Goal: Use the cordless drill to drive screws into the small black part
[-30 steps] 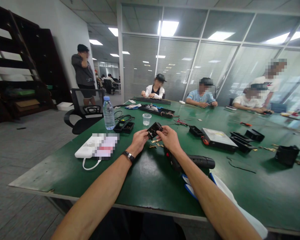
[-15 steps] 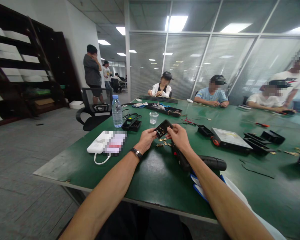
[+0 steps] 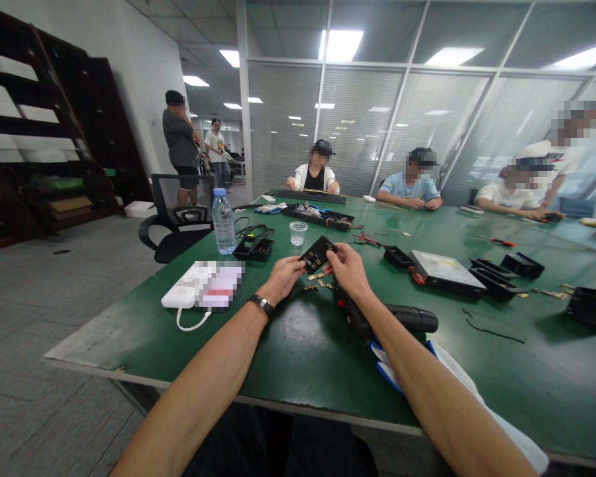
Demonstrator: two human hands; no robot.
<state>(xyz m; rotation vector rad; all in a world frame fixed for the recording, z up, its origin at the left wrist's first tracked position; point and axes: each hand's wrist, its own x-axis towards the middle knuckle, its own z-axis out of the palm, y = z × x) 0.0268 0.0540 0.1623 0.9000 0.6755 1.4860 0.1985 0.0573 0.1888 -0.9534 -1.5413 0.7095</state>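
Note:
Both my hands hold a small black rectangular part [image 3: 316, 253] just above the green table [image 3: 298, 351]. My left hand [image 3: 287, 278], with a dark watch on its wrist, pinches the part's lower left end. My right hand [image 3: 347, 269] grips its right end with fingers curled. Several small brass pieces [image 3: 318, 283] lie on the table right under the part. A black power screwdriver [image 3: 377, 318] lies beneath my right forearm.
A white power bank [image 3: 189, 293] with cable lies at the left. Behind it stand a water bottle [image 3: 223, 222], a clear cup [image 3: 298, 233] and black trays [image 3: 252, 248]. A disassembled drive [image 3: 444, 270] and black parts lie at the right. Other people sit along the far side.
My hands keep their hold on the black part, which has tilted slightly. The camera has shifted, so the scene slid sideways; the brass pieces on the table stay put.

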